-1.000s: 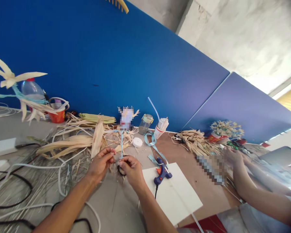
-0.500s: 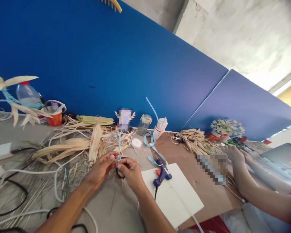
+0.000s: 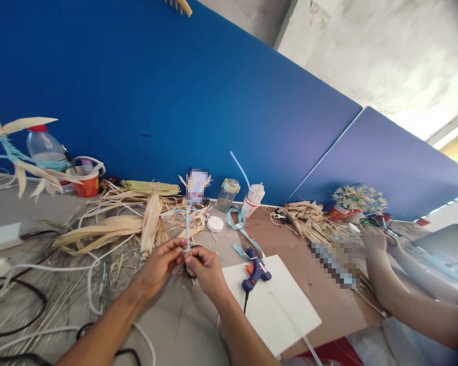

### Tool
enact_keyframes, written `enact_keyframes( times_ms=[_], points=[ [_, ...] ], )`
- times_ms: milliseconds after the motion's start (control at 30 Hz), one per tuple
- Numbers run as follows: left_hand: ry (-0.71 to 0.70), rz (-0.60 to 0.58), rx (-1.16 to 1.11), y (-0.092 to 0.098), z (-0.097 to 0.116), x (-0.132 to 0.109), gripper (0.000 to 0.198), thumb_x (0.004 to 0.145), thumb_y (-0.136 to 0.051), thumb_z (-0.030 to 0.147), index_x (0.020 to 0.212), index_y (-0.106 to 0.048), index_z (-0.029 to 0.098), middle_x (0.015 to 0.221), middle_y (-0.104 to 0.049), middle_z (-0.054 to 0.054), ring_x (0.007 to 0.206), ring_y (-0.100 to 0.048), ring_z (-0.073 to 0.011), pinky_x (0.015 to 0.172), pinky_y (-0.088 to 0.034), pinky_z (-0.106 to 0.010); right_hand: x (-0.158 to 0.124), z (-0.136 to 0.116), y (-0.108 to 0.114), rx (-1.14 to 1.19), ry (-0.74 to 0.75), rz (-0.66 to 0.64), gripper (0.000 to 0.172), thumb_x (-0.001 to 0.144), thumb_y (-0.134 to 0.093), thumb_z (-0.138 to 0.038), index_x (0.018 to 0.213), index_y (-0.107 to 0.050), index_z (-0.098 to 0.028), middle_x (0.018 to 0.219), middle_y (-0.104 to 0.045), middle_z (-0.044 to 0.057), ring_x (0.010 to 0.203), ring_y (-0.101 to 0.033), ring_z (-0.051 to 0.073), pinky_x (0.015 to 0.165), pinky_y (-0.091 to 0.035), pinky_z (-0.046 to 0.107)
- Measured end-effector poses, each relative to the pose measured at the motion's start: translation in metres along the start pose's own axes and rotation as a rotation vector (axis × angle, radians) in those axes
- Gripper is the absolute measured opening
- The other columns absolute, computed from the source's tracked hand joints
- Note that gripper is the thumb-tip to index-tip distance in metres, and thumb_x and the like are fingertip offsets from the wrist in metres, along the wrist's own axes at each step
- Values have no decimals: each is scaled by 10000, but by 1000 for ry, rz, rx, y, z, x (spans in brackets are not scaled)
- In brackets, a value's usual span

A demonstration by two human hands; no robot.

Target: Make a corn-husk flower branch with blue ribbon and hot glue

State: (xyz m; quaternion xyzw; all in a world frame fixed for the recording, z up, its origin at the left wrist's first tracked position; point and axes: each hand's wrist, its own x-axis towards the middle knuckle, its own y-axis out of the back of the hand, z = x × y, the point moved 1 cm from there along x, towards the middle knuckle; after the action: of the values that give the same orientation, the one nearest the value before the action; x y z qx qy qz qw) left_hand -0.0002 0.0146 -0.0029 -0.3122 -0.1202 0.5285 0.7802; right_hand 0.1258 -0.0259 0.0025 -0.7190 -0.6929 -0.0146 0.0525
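Observation:
My left hand [image 3: 167, 260] and my right hand [image 3: 203, 268] meet over the table, fingertips nearly touching. Between them stands a thin light-blue wrapped stem [image 3: 188, 226], upright, with small side branches at its top. Thumb and fingers of both hands pinch its lower end. Behind the right fingers a dark loop [image 3: 191, 270] partly shows; what it is I cannot make out. Right of my hands, a blue glue gun [image 3: 256, 272] with an orange trigger lies on a white board [image 3: 277, 310].
Dried corn husks [image 3: 99, 231] and tangled cables lie left. A white tape roll [image 3: 215, 224], light-blue ribbon [image 3: 235, 219], lidded jar [image 3: 227, 194] and paper cup [image 3: 252, 201] stand ahead. A blue partition [image 3: 175, 101] rises behind. Another person's arms [image 3: 389, 284] work at right.
My hands stay almost in place, still pinching the blue stem. The dark loop by my right fingers shows less. The other person's hand at right has shifted slightly.

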Motion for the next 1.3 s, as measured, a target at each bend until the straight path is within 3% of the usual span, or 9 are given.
enact_keyframes(
  times_ms=[167,367,533,733,800,1033,1133,1300],
  points=[
    [7,-78,-96,2,4,0,278,676,-753,312,880,-693,133,636,-594,-4,549,-505,-88,573,-448,-202,-1,-2,-1,46,-48,-43,146,707,-638,-304,689,-637,-158,523,-477,-46,432,-342,57,442,-252,209],
    [-64,-43,-89,0,12,-2,185,645,-778,229,748,-660,132,725,-605,6,531,-455,-51,563,-432,-193,-2,0,-1,238,-150,-96,167,665,-687,-305,716,-652,-150,540,-539,-34,396,-349,44,421,-219,209],
    [-66,-35,14,1,8,0,180,693,-736,269,699,-602,150,588,-538,37,511,-435,-61,544,-396,-188,-3,0,-2,226,-200,-126,192,663,-690,-312,714,-632,-137,552,-548,-32,387,-370,43,413,-233,204],
    [-179,22,236,6,-2,6,206,705,-710,308,691,-576,153,589,-525,48,525,-424,-65,521,-347,-179,-2,0,-7,-87,-91,115,154,649,-683,-260,708,-588,-154,590,-543,-42,464,-409,64,447,-297,198],
    [-175,17,219,5,-3,6,214,697,-715,314,694,-572,155,583,-514,53,521,-422,-65,514,-343,-180,-2,0,-9,-120,-76,127,129,667,-664,-251,659,-579,-155,543,-514,-49,464,-402,69,452,-291,203],
    [-77,-104,10,-1,5,-2,184,701,-720,287,717,-600,149,601,-527,46,500,-410,-47,538,-380,-177,-3,-2,-10,391,-233,-32,207,670,-682,-328,637,-559,-165,522,-521,-51,393,-351,50,428,-226,209],
    [-51,-146,20,-2,5,-3,211,737,-685,343,752,-626,141,602,-540,29,509,-432,-61,533,-392,-191,-3,-1,-10,446,-264,-44,213,651,-701,-310,623,-550,-163,511,-522,-56,376,-329,39,421,-206,204],
    [-67,13,119,1,0,1,275,718,-690,390,669,-582,142,557,-517,42,470,-414,-59,484,-367,-185,-4,2,-8,251,-199,15,203,640,-696,-292,587,-553,-158,451,-466,-74,379,-328,42,415,-208,203]
  ],
)
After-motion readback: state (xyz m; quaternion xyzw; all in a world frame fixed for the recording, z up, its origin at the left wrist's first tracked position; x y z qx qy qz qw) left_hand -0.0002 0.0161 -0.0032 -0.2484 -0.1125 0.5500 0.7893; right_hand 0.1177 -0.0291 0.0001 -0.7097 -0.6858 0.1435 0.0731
